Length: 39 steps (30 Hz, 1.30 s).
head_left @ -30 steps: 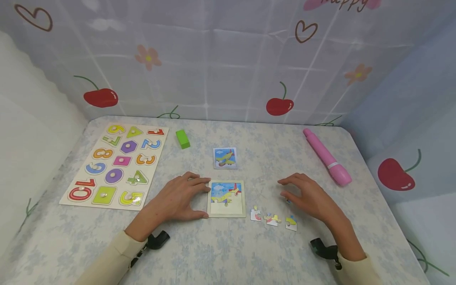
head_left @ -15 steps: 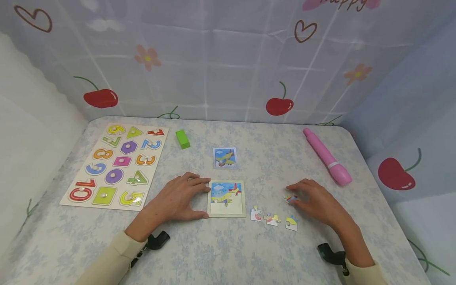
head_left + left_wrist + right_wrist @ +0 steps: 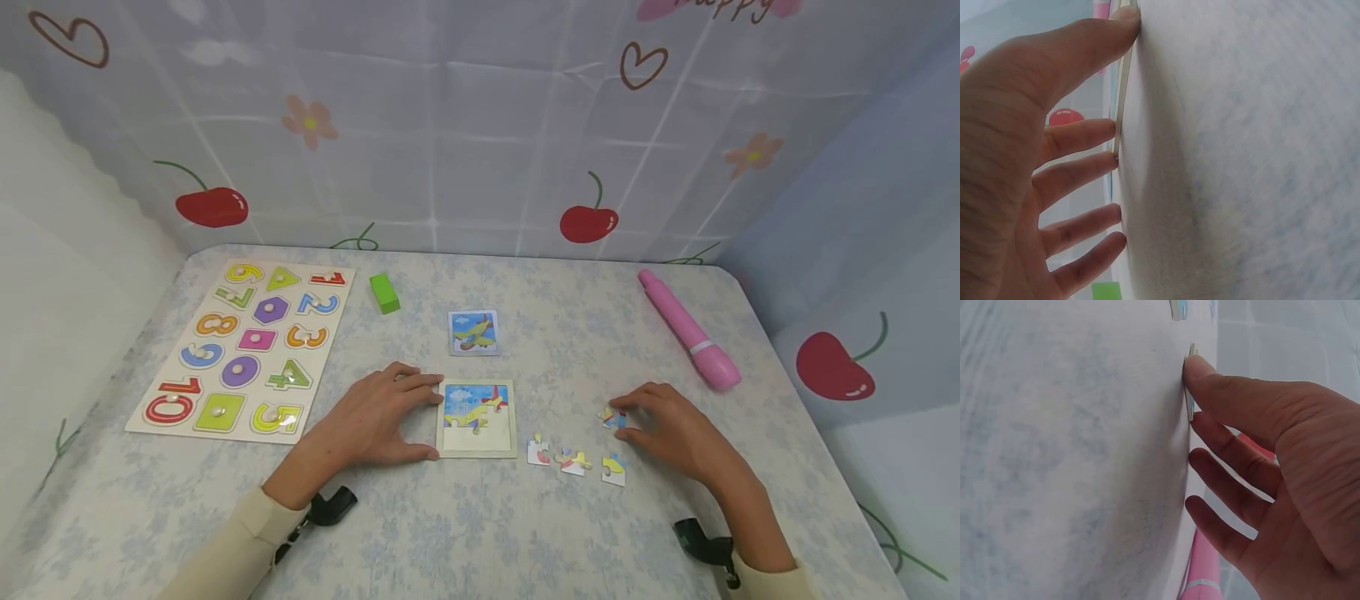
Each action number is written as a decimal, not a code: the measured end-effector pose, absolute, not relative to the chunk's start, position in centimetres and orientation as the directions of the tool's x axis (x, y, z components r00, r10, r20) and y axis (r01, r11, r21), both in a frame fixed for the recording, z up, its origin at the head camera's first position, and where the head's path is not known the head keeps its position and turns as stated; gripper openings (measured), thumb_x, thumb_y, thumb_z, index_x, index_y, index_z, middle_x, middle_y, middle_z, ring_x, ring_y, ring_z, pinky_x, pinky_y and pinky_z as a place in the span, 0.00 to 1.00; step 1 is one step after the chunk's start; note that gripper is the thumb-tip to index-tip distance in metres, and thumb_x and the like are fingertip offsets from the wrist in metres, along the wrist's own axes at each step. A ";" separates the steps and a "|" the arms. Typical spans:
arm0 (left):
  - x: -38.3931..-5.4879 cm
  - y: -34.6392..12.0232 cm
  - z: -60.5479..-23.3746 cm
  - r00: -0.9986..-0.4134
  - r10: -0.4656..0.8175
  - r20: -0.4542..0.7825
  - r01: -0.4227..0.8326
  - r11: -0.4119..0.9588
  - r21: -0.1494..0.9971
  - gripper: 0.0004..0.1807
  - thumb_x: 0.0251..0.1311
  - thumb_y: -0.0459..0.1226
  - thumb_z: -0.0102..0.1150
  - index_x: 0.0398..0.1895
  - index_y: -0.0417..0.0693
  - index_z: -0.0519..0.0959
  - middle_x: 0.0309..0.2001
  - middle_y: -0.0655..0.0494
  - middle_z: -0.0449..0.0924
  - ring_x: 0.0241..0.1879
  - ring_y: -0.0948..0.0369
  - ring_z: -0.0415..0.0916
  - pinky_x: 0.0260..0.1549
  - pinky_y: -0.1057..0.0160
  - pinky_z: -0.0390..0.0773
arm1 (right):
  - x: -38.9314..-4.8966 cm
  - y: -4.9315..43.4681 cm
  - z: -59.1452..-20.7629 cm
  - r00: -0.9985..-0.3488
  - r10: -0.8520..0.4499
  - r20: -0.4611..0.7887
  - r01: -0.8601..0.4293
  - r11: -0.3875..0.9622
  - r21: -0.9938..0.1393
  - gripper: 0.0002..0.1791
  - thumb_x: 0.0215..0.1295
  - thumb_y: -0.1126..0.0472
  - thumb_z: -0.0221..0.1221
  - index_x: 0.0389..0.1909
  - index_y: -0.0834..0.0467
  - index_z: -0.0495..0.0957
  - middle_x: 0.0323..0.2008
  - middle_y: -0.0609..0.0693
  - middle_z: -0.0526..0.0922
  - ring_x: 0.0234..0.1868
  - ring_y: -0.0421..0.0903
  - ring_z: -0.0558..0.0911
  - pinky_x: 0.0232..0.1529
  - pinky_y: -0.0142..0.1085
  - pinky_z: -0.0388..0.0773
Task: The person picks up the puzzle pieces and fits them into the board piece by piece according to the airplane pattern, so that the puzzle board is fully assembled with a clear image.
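Note:
My left hand (image 3: 371,418) rests at the left side of the square puzzle tray (image 3: 487,443), with thumb and fingertips touching its edge. In the left wrist view, the fingers are spread along that thin edge (image 3: 1124,87). Part of an airplane picture fills the tray's upper half; pale board shows below. To the right, my right hand (image 3: 675,433) pinches a small blue puzzle piece (image 3: 611,417) by its edges, low at the tabletop. The right wrist view shows the thumb (image 3: 1200,367) at one end of this piece and the index fingertip at the other.
Between tray and right hand lie three loose puzzle pieces (image 3: 574,462). An airplane picture card (image 3: 474,333) sits behind the tray. Further off are a green block (image 3: 386,293), a number-and-shape board (image 3: 247,350) at left and a pink wand-like object (image 3: 686,327) at right.
My right hand has moved right and slightly toward me, its fingers coming onto the puzzle piece, which now shows more and looks turned. The left hand and tray have stayed put.

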<state>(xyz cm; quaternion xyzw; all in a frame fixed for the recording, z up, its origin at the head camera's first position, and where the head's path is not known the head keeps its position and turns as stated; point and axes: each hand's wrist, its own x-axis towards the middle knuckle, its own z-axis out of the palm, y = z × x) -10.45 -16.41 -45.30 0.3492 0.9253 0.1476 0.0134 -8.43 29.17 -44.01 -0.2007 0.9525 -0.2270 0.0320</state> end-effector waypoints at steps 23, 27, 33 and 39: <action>-10.4 -16.4 -45.4 -0.749 0.655 0.103 0.653 0.703 0.282 0.39 0.52 0.66 0.78 0.63 0.56 0.86 0.74 0.59 0.77 0.70 0.52 0.72 0.58 0.45 0.80 | -8.7 27.8 -43.7 -0.906 -0.424 0.006 -0.386 0.817 -0.429 0.18 0.65 0.62 0.75 0.56 0.53 0.89 0.49 0.43 0.84 0.54 0.46 0.82 0.55 0.51 0.83; -10.4 -16.4 -45.4 -0.746 0.657 0.107 0.657 0.700 0.282 0.39 0.52 0.66 0.78 0.63 0.56 0.86 0.74 0.59 0.77 0.69 0.52 0.72 0.58 0.45 0.80 | -9.1 27.0 -43.4 -0.893 -0.449 0.011 -0.410 0.805 -0.429 0.19 0.64 0.62 0.76 0.56 0.52 0.89 0.49 0.42 0.84 0.53 0.44 0.82 0.55 0.50 0.84; -10.4 -16.4 -45.5 -0.747 0.657 0.103 0.655 0.700 0.284 0.39 0.52 0.65 0.78 0.63 0.56 0.86 0.74 0.59 0.77 0.69 0.52 0.72 0.58 0.45 0.80 | -9.8 25.6 -42.8 -0.873 -0.488 0.017 -0.450 0.790 -0.415 0.19 0.64 0.62 0.77 0.55 0.52 0.89 0.49 0.42 0.84 0.52 0.44 0.83 0.55 0.48 0.84; -10.4 -16.4 -45.5 -0.749 0.656 0.098 0.653 0.703 0.282 0.40 0.52 0.66 0.78 0.64 0.56 0.86 0.74 0.59 0.76 0.69 0.52 0.72 0.58 0.45 0.80 | -10.3 24.3 -42.2 -0.863 -0.506 0.020 -0.470 0.787 -0.400 0.19 0.63 0.61 0.77 0.55 0.52 0.89 0.49 0.43 0.84 0.51 0.47 0.83 0.53 0.48 0.85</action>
